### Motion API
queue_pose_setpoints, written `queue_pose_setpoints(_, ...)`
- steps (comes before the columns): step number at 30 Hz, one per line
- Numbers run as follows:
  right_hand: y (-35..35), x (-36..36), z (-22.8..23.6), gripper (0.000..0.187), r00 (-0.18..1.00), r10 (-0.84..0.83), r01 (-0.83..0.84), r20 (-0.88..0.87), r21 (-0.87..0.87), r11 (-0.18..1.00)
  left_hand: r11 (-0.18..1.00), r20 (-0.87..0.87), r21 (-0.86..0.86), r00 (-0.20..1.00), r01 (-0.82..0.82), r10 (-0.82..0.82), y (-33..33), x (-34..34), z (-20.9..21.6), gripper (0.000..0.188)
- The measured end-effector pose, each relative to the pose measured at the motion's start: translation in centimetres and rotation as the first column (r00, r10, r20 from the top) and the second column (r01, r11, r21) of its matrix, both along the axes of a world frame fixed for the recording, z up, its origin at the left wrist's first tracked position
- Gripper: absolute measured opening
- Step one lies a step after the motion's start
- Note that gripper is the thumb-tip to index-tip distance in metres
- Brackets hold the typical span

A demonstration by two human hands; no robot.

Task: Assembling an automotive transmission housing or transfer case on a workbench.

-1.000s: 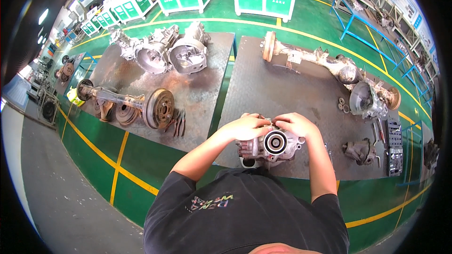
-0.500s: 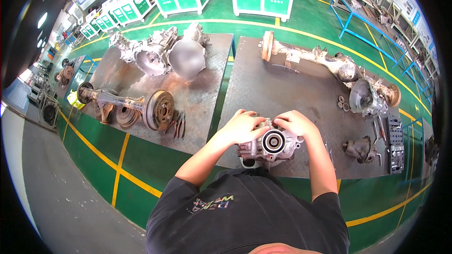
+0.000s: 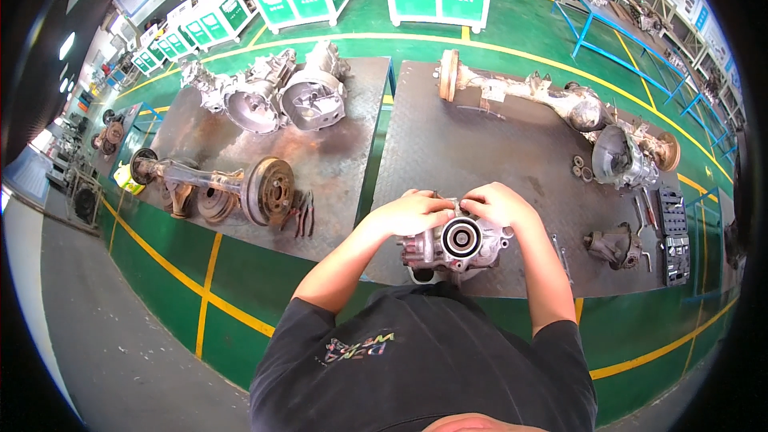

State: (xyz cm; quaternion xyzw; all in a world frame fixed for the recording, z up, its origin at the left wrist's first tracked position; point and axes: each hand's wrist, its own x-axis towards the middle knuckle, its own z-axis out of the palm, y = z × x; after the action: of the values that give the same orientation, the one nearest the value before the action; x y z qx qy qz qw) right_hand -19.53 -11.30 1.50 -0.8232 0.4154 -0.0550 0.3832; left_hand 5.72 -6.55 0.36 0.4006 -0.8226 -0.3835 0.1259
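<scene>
Head view: a metal housing [image 3: 434, 249] sits at the near edge of a counter [image 3: 480, 144], right before the person, its round, dark-rimmed opening [image 3: 462, 238] showing to the camera. The left hand [image 3: 421, 213] lies over the housing's upper left, fingers bent toward the middle; the right hand [image 3: 501, 206] arches over its upper right, fingers also turned inward, near those of the left. Both seem to touch the housing just beyond the opening; the fingertips are partly hidden, so whether either is closed on a small part cannot be told.

To the right of the housing lie a slim metal tool [image 3: 562, 258], then a dark cast part [image 3: 612, 246], and farther right an open tool case [image 3: 674, 236]. Beyond the housing and to its right are small rings [image 3: 586, 174] beside a bell-shaped casing [image 3: 614, 156], with a rusty axle [image 3: 512, 88] behind. Well left of the housing, on a second counter [image 3: 340, 168], pliers [image 3: 302, 216] lie next to a drum-ended axle [image 3: 204, 174]; pale gearbox casings [image 3: 314, 100] stand beyond, far left of the housing.
</scene>
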Motion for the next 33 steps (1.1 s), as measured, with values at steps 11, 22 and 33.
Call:
queue_pose_setpoints(11,-1.1,-1.0,-2.3,0.037,0.968,0.043,-0.044,0.249,-0.002,0.999,0.977,0.026,-0.131,0.984,-0.170,0.175,1.5,-0.4,1.6,0.049)
queue_pose_setpoints(22,-0.9,-0.2,-0.9,0.038,0.998,0.035,-0.035,-0.061,0.004,0.999,0.998,0.008,0.062,1.000,-0.010,0.009,0.0,0.1,0.8,0.054)
queue_pose_setpoints(33,-1.0,-0.5,-0.8,0.034,1.000,0.011,-0.011,0.010,0.023,1.000,0.991,-0.049,-0.032,0.990,-0.132,0.131,0.5,0.0,0.0,0.063)
